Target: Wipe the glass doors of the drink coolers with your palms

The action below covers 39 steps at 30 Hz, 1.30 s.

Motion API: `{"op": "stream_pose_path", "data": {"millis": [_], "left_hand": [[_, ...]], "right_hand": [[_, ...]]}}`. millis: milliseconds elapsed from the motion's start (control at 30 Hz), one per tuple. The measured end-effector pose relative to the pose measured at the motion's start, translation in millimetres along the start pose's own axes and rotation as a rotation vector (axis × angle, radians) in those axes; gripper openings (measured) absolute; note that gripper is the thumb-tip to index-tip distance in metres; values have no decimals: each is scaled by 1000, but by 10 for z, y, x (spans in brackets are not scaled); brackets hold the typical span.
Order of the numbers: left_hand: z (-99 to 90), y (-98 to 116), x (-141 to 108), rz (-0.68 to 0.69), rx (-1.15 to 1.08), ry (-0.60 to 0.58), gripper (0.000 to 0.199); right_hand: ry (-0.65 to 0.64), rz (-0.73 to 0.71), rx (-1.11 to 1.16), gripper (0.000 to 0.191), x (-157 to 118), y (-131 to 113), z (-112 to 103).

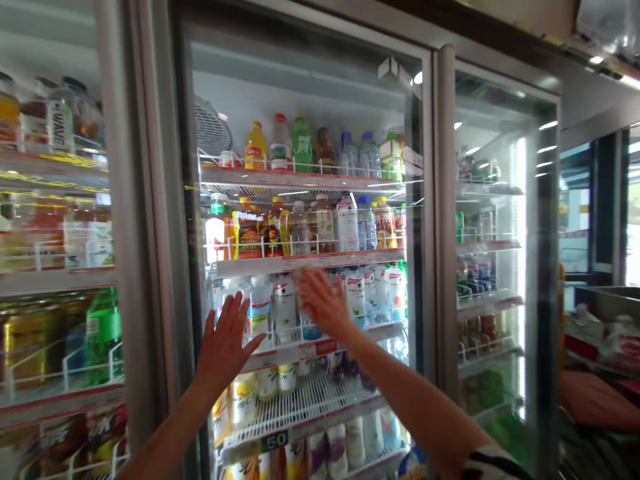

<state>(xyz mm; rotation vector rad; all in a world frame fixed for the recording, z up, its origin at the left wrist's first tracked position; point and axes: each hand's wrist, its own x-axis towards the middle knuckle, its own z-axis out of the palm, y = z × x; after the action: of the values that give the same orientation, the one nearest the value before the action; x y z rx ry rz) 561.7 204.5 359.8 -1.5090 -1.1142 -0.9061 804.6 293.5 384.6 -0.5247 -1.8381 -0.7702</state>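
My left hand is raised at the glass door of a drinks fridge, fingers spread and thumb out, holding nothing. Higher and to the right, my right hand reaches across the same door, blurred by motion. A pale smear shows at its fingertips; I cannot make out whether it is a cloth or something behind the glass. Whether either palm touches the glass is unclear. Behind the hands stand white-labelled bottles on the middle shelf. A clear bottle with a blue-and-green label is between the hands.
Upper shelves carry mixed drinks, including a green bottle and an orange juice bottle. Metal door frames separate this door from neighbouring fridge sections. Another glass door is at right, beside a reddish seat-like surface.
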Motion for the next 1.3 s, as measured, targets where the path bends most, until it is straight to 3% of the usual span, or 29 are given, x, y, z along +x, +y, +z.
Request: {"op": "stream_pose_path", "data": {"millis": [100, 133, 200, 267, 333, 400, 433, 500, 600, 667, 733, 833, 900, 967, 1067, 1133, 1200, 1300], "left_hand": [[24, 78, -20, -53, 20, -40, 68], [35, 105, -24, -83, 26, -46, 68], [50, 151, -26, -134, 31, -52, 69], [48, 176, -22, -149, 23, -59, 69], [31, 182, -19, -147, 11, -66, 69], [11, 186, -23, -148, 1, -70, 69], [3, 193, -28, -152, 0, -73, 68], [-3, 224, -46, -159, 2, -86, 69], [12, 295, -72, -184, 13, -110, 77], [23, 332, -79, -209, 19, -130, 81], [24, 349, -81, -226, 21, -143, 83], [6, 351, -89, -237, 21, -153, 84], [-9, 354, -104, -237, 28, -155, 85], [-15, 363, -129, -224, 36, -159, 85], [-6, 377, -165, -209, 48, -158, 85], [4, 379, -179, -208, 47, -150, 84], [8, 375, -185, -204, 38, -137, 82], [0, 369, -184, -198, 30, -124, 78]], "right_hand": [[235, 444, -198, 49, -333, 800, -302], [305, 588, -236, 51, -377, 919, -340], [363, 703, -253, 54, -372, 828, -300], [299, 541, -210, 58, -309, 398, -155], [108, 208, -145, 61, -278, -71, -17], [-49, -20, -110, 58, -346, -270, 2], [-78, -47, -116, 56, -420, -222, -48], [-22, 101, -186, 54, -603, 119, -224], [187, 596, -334, 56, -772, 725, -440], [265, 745, -349, 59, -766, 788, -416], [228, 610, -291, 61, -736, 515, -284], [-16, 161, -169, 63, -794, 1, -125], [-119, 19, -147, 61, -910, -13, -170], [-46, 152, -218, 57, -994, 314, -315], [243, 649, -357, 55, -840, 957, -492], [340, 788, -349, 57, -579, 1072, -470], [304, 638, -294, 58, -351, 842, -352], [97, 160, -212, 60, -293, 325, -190]]}}
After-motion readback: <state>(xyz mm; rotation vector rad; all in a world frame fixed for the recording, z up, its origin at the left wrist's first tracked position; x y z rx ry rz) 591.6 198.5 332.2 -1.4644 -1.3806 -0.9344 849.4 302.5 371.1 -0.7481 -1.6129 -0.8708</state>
